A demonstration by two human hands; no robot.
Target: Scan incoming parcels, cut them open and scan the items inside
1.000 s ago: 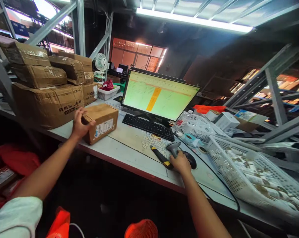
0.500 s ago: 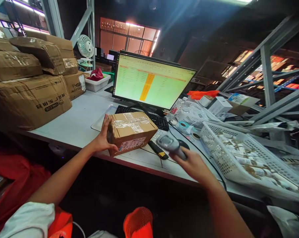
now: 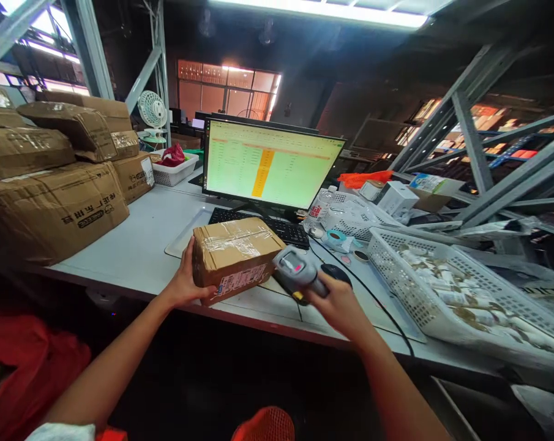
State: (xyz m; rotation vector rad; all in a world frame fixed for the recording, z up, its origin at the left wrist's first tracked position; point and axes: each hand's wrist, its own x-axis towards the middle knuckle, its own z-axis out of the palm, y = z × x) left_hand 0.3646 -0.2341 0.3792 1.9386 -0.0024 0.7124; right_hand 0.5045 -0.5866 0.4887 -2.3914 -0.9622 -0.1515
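A taped cardboard box (image 3: 231, 254) rests at the front of the desk, with a printed label (image 3: 242, 280) on the side toward me. My left hand (image 3: 187, 278) grips its left end, thumb on the front face and fingers around the far side. In my right hand (image 3: 338, 300) is a grey barcode scanner (image 3: 297, 269), its head close to the box's right end and a pink-red light showing on top. Under the scanner lies a black and yellow tool (image 3: 299, 296), mostly covered. The keyboard (image 3: 290, 233) sits partly hidden behind the box.
Behind the keyboard stands a monitor (image 3: 267, 165) showing a spreadsheet. Large cartons (image 3: 60, 208) are stacked at the left. On the right, a white perforated basket (image 3: 396, 288) holds many small rolls. A black cable (image 3: 373, 291) crosses the desk beside a dark mouse (image 3: 336, 274).
The scanner in my right hand has moved left, nearer the box's label side, and its pink-red light now shows. My left hand keeps its grip on the box. The camera view has tilted up slightly.
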